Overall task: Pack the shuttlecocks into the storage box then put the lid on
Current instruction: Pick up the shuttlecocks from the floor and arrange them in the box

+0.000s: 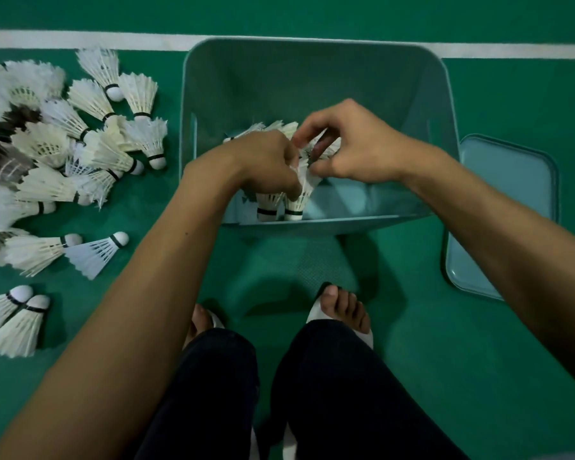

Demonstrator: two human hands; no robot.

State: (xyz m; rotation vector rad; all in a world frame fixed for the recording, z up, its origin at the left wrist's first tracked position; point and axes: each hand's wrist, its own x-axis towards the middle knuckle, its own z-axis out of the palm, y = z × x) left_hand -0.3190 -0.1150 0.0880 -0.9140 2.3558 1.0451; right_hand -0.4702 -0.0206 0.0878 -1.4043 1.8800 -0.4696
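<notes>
**Progress:** early, by the look of it. Your box (312, 81) holds only a small cluster of shuttlecocks (294, 202), standing cork-down against its near wall. Much of the bottom is bare.

**Left hand** (266, 164): fingers curled round the feather skirts of that cluster.

**Right hand** (352, 144): thumb and fingertips pinch feathers at the top of the same cluster, just beside your left hand. Whether the two hands touch cannot be told.

**Left to pack:**
- A large pile (63, 154) on the floor left of the box, lying every way, a few with dark feathers.
- A pair (14, 320) at near left, apart from the pile.

**Left to fit:** the lid (508, 200), flat on the floor just right of the box, its near edge hidden behind your right forearm.

**Around:**
- Green floor (445, 343).
- A white line (80, 39) running left to right at the far side.
- Your sandalled feet (342, 303) near the box.

**In the way:** only your own hands over the box mouth. The pile calls for many more trips.
</notes>
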